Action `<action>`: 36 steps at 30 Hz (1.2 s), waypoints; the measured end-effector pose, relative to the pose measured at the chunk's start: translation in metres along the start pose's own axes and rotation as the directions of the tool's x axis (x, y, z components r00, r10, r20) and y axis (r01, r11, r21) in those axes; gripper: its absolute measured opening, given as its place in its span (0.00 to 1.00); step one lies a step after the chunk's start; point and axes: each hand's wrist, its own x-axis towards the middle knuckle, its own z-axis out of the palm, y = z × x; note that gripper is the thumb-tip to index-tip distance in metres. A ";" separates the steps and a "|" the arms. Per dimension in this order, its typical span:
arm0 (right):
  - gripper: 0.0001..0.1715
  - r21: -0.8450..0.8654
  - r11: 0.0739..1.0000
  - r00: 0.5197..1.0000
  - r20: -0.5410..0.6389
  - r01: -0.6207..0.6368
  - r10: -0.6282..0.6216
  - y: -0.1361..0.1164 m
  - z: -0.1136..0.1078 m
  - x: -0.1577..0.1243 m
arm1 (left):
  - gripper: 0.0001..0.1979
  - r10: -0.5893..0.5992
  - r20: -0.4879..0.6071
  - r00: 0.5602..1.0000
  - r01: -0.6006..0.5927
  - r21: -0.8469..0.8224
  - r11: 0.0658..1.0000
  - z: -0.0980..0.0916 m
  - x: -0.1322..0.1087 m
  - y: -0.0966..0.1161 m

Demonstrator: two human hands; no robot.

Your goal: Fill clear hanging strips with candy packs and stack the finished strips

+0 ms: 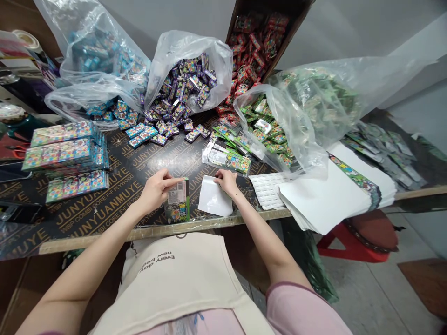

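My left hand (156, 190) is closed around a small stack of colourful packets (178, 201) with a barcode label, held upright near the table's front edge. My right hand (226, 181) pinches the top edge of a white pouch (213, 201) lying flat just right of the stack. Behind my right hand rests a pile of printed flat bags (226, 158).
The dark plywood table (115, 186) carries clear plastic bags of blue (98, 60), purple (186, 79) and green packets (307, 107), a box of red ones (258, 42), stacked filled packs (66, 153) at left, a white label sheet (267, 188) and white sheets (335, 190) at right. A red stool (359, 237) stands below.
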 end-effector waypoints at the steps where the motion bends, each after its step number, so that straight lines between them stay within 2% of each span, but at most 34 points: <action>1: 0.05 0.002 1.000 1.000 -0.008 0.000 0.000 0.000 0.001 -0.001 | 0.18 0.002 -0.005 1.000 -0.002 -0.003 1.000 0.000 0.000 0.000; 7: 0.06 0.004 1.000 0.998 -0.065 0.014 -0.014 0.000 0.007 -0.011 | 0.17 0.035 -0.035 0.999 -0.035 -0.018 0.999 0.000 -0.001 -0.002; 12: 0.09 -0.096 0.988 0.975 -0.174 0.122 -0.137 -0.003 0.010 -0.022 | 0.16 0.047 -0.066 0.997 -0.049 -0.015 0.999 0.000 -0.002 -0.004; 15: 0.12 -0.166 0.968 0.963 -0.162 0.189 -0.216 -0.004 0.012 -0.027 | 0.16 0.031 -0.078 0.997 -0.032 -0.021 0.999 0.000 -0.003 -0.002; 19: 0.11 -0.147 0.963 0.959 -0.145 0.224 -0.245 -0.006 0.010 -0.029 | 0.10 -0.022 -0.146 0.989 0.012 -0.071 0.997 0.001 -0.005 0.002; 21: 0.08 -0.067 0.980 0.966 -0.166 0.189 -0.198 -0.012 0.003 -0.026 | 0.05 -0.057 -0.212 0.976 0.032 -0.119 0.992 0.002 -0.006 0.002; 24: 0.07 0.239 0.958 0.974 -0.197 0.160 -0.114 -0.040 -0.018 -0.021 | 0.02 -0.067 -0.305 0.950 0.007 -0.194 0.981 0.004 -0.008 0.000; 25: 0.08 0.368 0.912 0.976 -0.182 0.182 -0.121 -0.056 -0.027 -0.020 | 0.04 -0.062 -0.320 0.945 -0.008 -0.213 0.977 0.004 -0.008 0.000; 27: 0.11 0.596 0.772 0.973 -0.079 0.222 -0.218 -0.092 -0.047 -0.017 | 0.05 -0.067 -0.312 0.948 -0.011 -0.244 0.970 0.003 -0.009 0.000; 29: 0.14 0.726 0.657 0.928 0.070 0.204 -0.365 -0.129 -0.062 -0.015 | 0.03 -0.111 -0.267 0.957 0.031 -0.286 0.958 0.000 -0.010 0.002; 31: 0.16 0.765 0.621 0.837 0.219 0.172 -0.502 -0.158 -0.070 -0.011 | 0.01 -0.176 -0.213 0.961 0.094 -0.347 0.933 -0.003 -0.012 0.003; 34: 0.18 0.733 0.661 0.692 0.394 0.161 -0.605 -0.181 -0.070 -0.004 | 0.02 -0.272 -0.161 0.949 0.182 -0.426 0.886 -0.004 -0.013 0.002; 36: 0.18 0.694 0.698 0.652 0.449 0.177 -0.611 -0.185 -0.066 0.000 | 0.02 -0.312 -0.148 0.938 0.219 -0.444 0.869 -0.004 -0.014 0.001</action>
